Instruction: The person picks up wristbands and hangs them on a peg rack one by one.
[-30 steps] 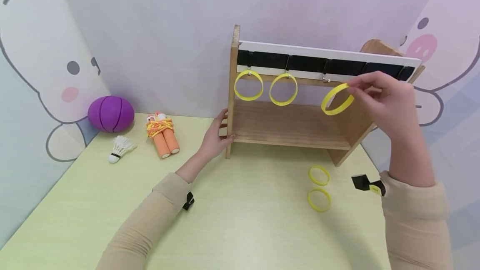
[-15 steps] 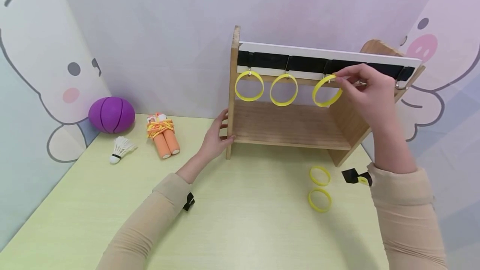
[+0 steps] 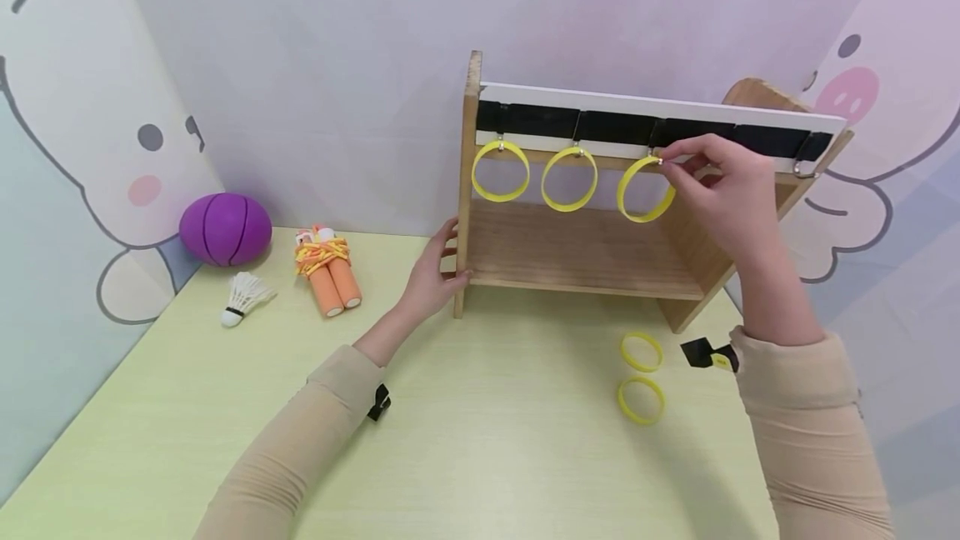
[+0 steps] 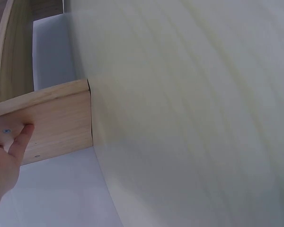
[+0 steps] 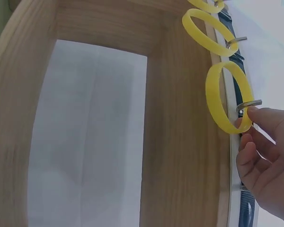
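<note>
My right hand (image 3: 723, 194) pinches a yellow wristband (image 3: 622, 196) at its upper right edge, at the third hook from the left on the wooden rack (image 3: 577, 248). In the right wrist view the hook (image 5: 250, 104) passes through this wristband (image 5: 215, 94), with thumb and fingertips still on it. Two more wristbands, one on the far left (image 3: 476, 177) and one beside it (image 3: 545, 183), hang from the first two hooks. My left hand (image 3: 426, 282) rests against the rack's left side panel; in the left wrist view its thumb (image 4: 22, 142) lies flat on the wood.
Two loose wristbands, a rear one (image 3: 625, 350) and a front one (image 3: 641, 421), lie on the table (image 3: 487, 440) before the rack. At the left are a purple ball (image 3: 225, 229), a shuttlecock (image 3: 243, 298) and an orange-handled jump rope (image 3: 326, 273). Another hook (image 3: 805, 169) sits at the rack's right end.
My right hand has moved left with the wristband, from right of the third hook onto it, then slightly lower. The left hand has stayed on the side panel.
</note>
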Demonstrator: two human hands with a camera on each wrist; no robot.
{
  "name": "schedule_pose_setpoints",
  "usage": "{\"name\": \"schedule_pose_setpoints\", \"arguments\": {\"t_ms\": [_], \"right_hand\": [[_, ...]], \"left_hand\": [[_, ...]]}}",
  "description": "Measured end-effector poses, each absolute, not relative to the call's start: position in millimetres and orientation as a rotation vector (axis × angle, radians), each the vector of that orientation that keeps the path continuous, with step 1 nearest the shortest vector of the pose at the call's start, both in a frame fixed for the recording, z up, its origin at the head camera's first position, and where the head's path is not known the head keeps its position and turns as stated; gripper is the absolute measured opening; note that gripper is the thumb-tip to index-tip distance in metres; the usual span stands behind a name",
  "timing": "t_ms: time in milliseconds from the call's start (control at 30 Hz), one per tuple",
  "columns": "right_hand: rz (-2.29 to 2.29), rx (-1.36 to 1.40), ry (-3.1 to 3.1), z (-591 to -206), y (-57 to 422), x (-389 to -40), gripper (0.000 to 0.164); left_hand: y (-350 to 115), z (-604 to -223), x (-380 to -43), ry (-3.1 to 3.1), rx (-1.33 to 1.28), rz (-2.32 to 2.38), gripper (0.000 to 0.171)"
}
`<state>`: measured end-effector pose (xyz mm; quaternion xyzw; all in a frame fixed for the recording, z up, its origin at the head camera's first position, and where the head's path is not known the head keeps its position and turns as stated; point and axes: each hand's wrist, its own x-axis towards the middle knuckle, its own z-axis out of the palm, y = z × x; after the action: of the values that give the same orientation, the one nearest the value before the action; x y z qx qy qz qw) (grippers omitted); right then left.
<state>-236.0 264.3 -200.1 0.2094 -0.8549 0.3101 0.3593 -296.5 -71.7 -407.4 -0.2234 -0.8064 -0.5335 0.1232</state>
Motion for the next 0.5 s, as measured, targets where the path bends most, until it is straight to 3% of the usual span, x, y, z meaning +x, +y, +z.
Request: {"name": "schedule_pose_setpoints", "arguments": {"t_ms": [500], "right_hand": [[0.801,0.592,-2.167,-204,274,-219,0.020]], "left_hand": [[-71,-405,-295,-2.352,-0.650,-1.564,0.088]]}}
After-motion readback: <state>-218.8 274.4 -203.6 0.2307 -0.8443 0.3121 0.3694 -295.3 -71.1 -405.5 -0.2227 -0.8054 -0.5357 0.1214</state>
